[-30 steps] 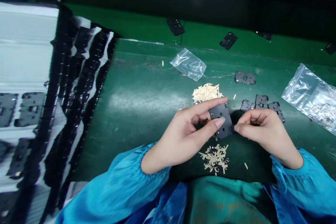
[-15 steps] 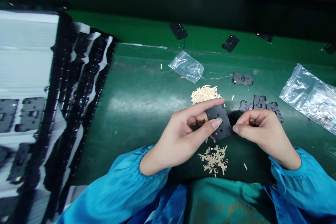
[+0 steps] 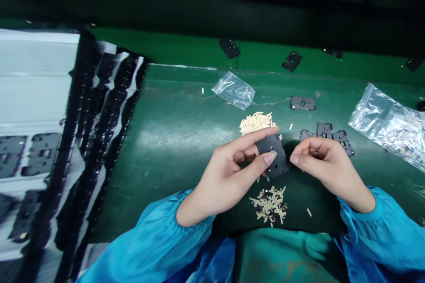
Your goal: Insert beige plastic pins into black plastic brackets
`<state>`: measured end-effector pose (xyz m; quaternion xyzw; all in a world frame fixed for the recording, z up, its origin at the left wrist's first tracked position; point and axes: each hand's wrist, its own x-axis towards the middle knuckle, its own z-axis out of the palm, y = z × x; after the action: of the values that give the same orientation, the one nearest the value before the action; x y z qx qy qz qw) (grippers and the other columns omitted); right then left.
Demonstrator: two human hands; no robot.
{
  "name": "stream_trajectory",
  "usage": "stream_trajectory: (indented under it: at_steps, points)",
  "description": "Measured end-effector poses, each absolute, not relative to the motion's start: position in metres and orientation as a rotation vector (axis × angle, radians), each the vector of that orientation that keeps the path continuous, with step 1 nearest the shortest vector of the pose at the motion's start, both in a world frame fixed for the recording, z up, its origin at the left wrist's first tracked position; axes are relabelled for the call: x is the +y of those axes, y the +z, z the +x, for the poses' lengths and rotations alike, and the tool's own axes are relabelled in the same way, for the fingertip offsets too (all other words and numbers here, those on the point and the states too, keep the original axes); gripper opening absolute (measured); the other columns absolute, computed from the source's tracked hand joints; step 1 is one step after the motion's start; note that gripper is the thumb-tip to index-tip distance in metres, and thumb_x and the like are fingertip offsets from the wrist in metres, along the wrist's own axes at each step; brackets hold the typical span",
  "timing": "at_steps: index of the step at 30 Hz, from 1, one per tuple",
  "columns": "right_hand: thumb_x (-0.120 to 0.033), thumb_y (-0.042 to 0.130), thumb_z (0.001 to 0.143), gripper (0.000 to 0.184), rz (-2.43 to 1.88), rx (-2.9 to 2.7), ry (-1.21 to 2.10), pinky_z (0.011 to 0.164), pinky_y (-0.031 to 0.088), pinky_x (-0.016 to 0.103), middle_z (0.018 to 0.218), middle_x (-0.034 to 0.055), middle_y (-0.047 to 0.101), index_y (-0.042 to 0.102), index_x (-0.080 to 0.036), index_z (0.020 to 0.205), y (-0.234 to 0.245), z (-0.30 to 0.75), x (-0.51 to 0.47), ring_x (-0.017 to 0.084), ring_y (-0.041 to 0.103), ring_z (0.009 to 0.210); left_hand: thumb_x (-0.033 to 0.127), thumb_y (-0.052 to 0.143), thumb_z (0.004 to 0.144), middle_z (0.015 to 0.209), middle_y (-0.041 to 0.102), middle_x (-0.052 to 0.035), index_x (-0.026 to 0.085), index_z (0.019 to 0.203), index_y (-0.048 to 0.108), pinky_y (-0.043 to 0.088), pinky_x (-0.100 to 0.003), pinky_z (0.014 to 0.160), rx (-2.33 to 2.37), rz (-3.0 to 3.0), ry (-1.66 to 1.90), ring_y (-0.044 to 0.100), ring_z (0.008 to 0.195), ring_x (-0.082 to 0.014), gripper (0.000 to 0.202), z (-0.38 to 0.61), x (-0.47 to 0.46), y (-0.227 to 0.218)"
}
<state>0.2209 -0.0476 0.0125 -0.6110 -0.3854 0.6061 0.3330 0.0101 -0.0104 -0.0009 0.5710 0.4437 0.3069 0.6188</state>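
Left hand point(image 3: 226, 177) grips plate point(image 3: 279, 166); right hand point(image 3: 325, 166) pinched beside it, contents unclear. Looks midway: rowed plates point(image 3: 41, 154) at left, loose plates point(image 3: 303, 103) ahead.

The person wears loose, bright blue sleeves, the left sleeve point(image 3: 149, 239) full and creased, the right sleeve point(image 3: 392, 230) just as baggy. Each gathers into a ruffled, elastic-looking cuff at the wrist, and I can see a narrow blue strip point(image 3: 354, 229) hanging by the right one. Past the near edge of the worktop point(image 3: 179, 163), a green garment point(image 3: 268, 247) covers the front, its brownish, script-like lettering point(image 3: 292, 266) unreadable from here. Deeper blue cloth point(image 3: 215, 261) flanks it. On the left hand point(image 3: 226, 177), the thumbnail is long and neatly rounded.
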Motion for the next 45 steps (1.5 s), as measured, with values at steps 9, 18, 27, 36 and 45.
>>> stream_trajectory:
  at_steps: [9, 18, 27, 36, 45]
  points:
    - [-0.031, 0.084, 0.072, 0.021, -1.549, -0.935, 1.752, 0.052, 0.03, 0.024, 0.059, -0.0053, 0.055, 0.068, -0.018, 0.069, 0.011, 0.221, -0.046, 0.008, 0.042, 0.054, 0.023, 0.074, 0.088, 0.064, 0.07, 0.0014, 0.019, 0.131, 0.071, 0.057, -0.025, 0.059, 1.023, 1.245, 0.692, 0.063, 0.055, -0.0129, 0.044, 0.015, -0.01, 0.006]
    - [-0.033, 0.081, 0.077, 0.019, -1.529, -0.849, 1.819, 0.051, 0.028, 0.024, 0.058, -0.0048, 0.055, 0.071, -0.017, 0.072, 0.007, 0.224, -0.043, 0.008, 0.041, 0.053, 0.021, 0.074, 0.09, 0.067, 0.071, 0.0018, 0.022, 0.131, 0.07, 0.055, -0.022, 0.059, 1.055, 1.259, 0.698, 0.064, 0.058, -0.0119, 0.042, 0.013, -0.011, 0.009]
    - [-0.032, 0.086, 0.072, 0.018, -1.472, -0.998, 1.533, 0.05, 0.035, 0.024, 0.063, -0.0028, 0.06, 0.078, -0.019, 0.082, 0.009, 0.213, -0.058, 0.009, 0.045, 0.053, 0.026, 0.076, 0.091, 0.066, 0.074, 0.0039, 0.021, 0.134, 0.06, 0.06, -0.016, 0.059, 0.935, 0.968, 0.879, 0.068, 0.054, -0.0095, 0.046, 0.018, -0.01, -0.005]
    - [-0.028, 0.076, 0.082, 0.008, -1.435, -1.074, 1.357, 0.046, 0.035, 0.022, 0.06, -0.0033, 0.058, 0.077, -0.02, 0.081, 0.007, 0.21, -0.063, 0.008, 0.046, 0.051, 0.016, 0.081, 0.084, 0.074, 0.075, 0.0023, 0.018, 0.097, 0.068, 0.06, -0.015, 0.057, 0.869, 1.003, 0.652, 0.072, 0.06, -0.0097, 0.018, 0.015, -0.011, -0.005]
    - [-0.015, 0.078, 0.083, 0.011, -1.459, -1.544, 0.519, 0.059, 0.044, 0.028, 0.07, -0.0027, 0.06, 0.07, -0.02, 0.089, 0.008, 0.213, -0.065, 0.012, 0.055, 0.063, 0.02, 0.076, 0.087, 0.066, 0.075, -0.0003, 0.017, 0.096, 0.079, 0.058, -0.02, 0.06, 0.985, 1.284, 0.69, 0.07, 0.059, -0.012, 0.01, 0.017, -0.02, -0.006]
